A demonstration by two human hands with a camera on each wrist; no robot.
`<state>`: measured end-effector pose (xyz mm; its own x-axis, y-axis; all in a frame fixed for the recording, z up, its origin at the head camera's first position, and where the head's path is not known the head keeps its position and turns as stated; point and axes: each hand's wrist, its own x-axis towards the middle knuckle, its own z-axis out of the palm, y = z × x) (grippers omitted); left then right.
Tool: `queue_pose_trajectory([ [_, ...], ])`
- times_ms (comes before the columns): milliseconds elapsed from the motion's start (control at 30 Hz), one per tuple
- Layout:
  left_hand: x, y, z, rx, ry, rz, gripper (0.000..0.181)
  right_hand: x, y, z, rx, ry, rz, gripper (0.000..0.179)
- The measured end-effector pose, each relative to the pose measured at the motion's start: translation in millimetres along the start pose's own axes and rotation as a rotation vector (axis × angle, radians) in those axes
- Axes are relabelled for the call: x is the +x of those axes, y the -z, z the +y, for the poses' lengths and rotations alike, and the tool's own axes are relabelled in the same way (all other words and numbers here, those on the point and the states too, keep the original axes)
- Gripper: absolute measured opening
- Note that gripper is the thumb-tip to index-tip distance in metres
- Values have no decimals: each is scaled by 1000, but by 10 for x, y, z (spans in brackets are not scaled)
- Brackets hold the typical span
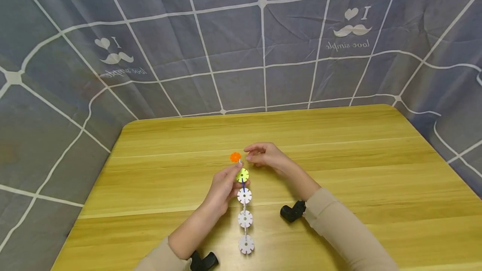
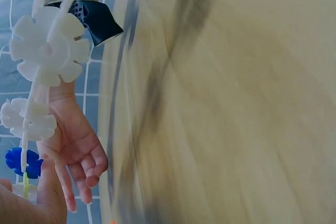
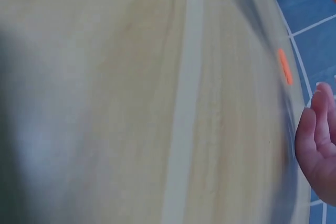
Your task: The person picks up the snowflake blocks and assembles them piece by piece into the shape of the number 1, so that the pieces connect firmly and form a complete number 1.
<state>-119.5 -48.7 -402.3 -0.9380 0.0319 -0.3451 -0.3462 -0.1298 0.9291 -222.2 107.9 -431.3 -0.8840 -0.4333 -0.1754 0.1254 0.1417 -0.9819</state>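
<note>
A chain of slotted snowflake discs runs toward me in the head view. My left hand (image 1: 222, 187) pinches it near its far end, around the yellow-green disc (image 1: 242, 175). Past the fingertips is an orange disc (image 1: 235, 157), with a pale edge-on piece beside it. Nearer me come a blue disc (image 2: 23, 162), seen edge-on from above, and white discs (image 1: 244, 195), some flat and some edge-on. Just right of the orange disc, my right hand (image 1: 266, 156) hovers with fingers loosely bent, holding nothing. The fingers partly hide the chain's far end.
The wooden table (image 1: 357, 170) lies under both hands. Black wrist-worn devices (image 1: 293, 211) sit at both sleeves. A grey-blue curtain (image 1: 241, 45) with white lines hangs behind the table and along its sides.
</note>
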Motion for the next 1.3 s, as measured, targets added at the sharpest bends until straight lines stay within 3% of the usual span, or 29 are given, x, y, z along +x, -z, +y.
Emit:
queue_pose_trajectory([
  [467,44,205,11,28,4,47,51,286,-220,12,-162,42,141,41],
  [733,32,236,13,31,18,57,51,340,-392,-33,-529,17,239,36],
  [933,29,238,24,24,28,58,52,351,-448,-72,-695,-23,279,35],
  [1133,41,235,30,13,34,59,51,361,-437,-82,-717,-39,273,34],
  [1300,47,239,28,14,30,50,50,364,-376,-50,-626,12,240,31],
])
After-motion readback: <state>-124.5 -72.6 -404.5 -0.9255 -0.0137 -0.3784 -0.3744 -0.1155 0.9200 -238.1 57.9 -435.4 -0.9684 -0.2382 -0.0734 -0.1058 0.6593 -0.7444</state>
